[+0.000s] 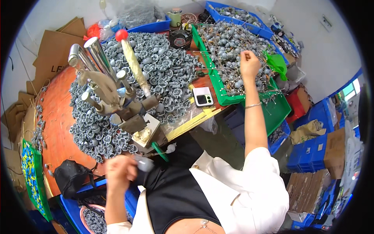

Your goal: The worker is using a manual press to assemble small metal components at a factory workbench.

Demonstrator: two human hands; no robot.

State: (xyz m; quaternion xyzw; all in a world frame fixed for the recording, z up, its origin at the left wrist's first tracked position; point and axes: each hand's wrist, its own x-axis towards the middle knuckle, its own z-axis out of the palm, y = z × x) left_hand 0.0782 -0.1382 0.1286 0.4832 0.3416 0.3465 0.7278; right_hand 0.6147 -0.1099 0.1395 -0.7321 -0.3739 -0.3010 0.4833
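My left hand [120, 171], blurred by motion, is closed beside the bench edge, and a smeared grey rounded plastic piece [144, 163] is at its fingertips. Over a green tray [220, 95] my right hand [250, 64] is raised with its fingers curled together; whatever they pinch is hidden. The tray is heaped with grey balls on thin wires [230, 50]. Between my hands stands a metal hand press [117, 93] whose wrapped lever ends in a red knob [121, 35]. A green strip [159, 152] sticks out near its base, next to a small grey ball part [171, 148].
Grey plastic shells [159, 66] are piled around the press on the red bench [56, 132]. A white phone [203, 96] lies near the front edge. A black bag [70, 175] hangs at left. Blue crates [307, 154] and cardboard stacks [307, 187] stand at right.
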